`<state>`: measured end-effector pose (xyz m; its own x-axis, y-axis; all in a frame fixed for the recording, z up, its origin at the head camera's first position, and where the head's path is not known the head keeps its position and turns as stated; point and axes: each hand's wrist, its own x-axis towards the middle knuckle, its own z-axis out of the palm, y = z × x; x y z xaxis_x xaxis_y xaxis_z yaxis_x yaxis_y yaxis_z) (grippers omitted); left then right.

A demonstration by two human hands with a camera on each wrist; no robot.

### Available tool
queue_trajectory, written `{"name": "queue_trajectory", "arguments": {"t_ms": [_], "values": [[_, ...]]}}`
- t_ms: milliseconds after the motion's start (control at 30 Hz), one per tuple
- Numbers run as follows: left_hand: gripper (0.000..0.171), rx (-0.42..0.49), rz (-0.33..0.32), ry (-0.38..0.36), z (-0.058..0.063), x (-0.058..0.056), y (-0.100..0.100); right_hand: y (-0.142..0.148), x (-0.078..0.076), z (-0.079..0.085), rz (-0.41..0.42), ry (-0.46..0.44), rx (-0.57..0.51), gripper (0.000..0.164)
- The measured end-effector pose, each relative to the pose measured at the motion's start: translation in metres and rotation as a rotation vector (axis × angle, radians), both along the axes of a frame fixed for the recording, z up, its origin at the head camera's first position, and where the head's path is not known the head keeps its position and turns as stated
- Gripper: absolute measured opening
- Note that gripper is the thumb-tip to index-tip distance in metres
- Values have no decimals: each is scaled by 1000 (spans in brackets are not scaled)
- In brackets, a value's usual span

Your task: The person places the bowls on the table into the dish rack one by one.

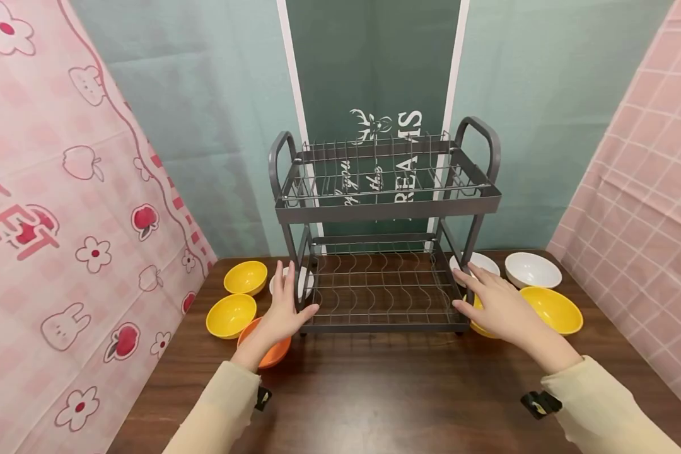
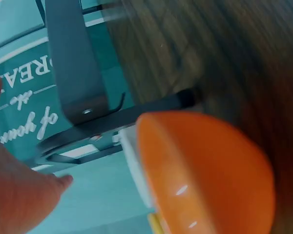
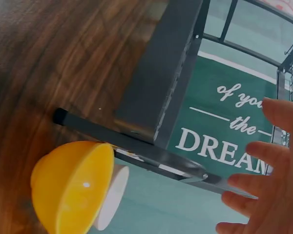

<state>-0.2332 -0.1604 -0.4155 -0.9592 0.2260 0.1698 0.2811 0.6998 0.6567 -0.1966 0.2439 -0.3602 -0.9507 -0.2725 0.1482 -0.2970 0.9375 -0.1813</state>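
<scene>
From my remote seat I am seeing a grey two-tier dish rack (image 1: 388, 212) that is standing on the dark wooden table (image 1: 363, 403), midway between the two hands. The left hand (image 1: 284, 314) is reaching toward the rack's left front post, its fingers stretching out nearly straight and gripping nothing. The right hand (image 1: 499, 308) is doing likewise at the right front post, fingers loose and spreading, likewise released. (Whether any fingertip is actually touching the metal, I cannot tell.)

Under the left forearm an orange bowl (image 1: 275, 354) is sitting, with two yellow bowls (image 1: 231, 315) resting just beyond it and a white bowl (image 2: 136, 165) partly hiding behind the left post. On the right, one yellow bowl (image 3: 73, 190) is showing from beneath the hand and another yellow bowl (image 1: 553, 312) is lying beside it; two white bowls (image 1: 533, 271) are standing farther back, one partly behind the right post.

Cream sleeves (image 1: 618, 403) are covering both forearms. Behind the rack a green curtain (image 1: 204, 126) is hanging, its dark panel bearing white lettering, and pink patterned cloths (image 1: 647, 221) are flanking the table.
</scene>
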Motion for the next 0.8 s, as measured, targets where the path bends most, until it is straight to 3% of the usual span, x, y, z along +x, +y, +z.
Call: {"name": "queue_trajectory", "arguments": {"t_ms": [233, 400, 633, 800], "values": [[106, 237, 11, -31, -17, -12, 5, 10, 1, -14, -19, 72, -72, 65], [90, 364, 31, -102, -24, -18, 8, 15, 0, -25, -45, 107, -102, 65], [61, 392, 135, -74, -26, -22, 12, 27, 0, -48, -84, 115, -127, 66], [55, 447, 134, -25, -36, -26, 13, 32, 0, -64, -90, 121, -146, 65]]}}
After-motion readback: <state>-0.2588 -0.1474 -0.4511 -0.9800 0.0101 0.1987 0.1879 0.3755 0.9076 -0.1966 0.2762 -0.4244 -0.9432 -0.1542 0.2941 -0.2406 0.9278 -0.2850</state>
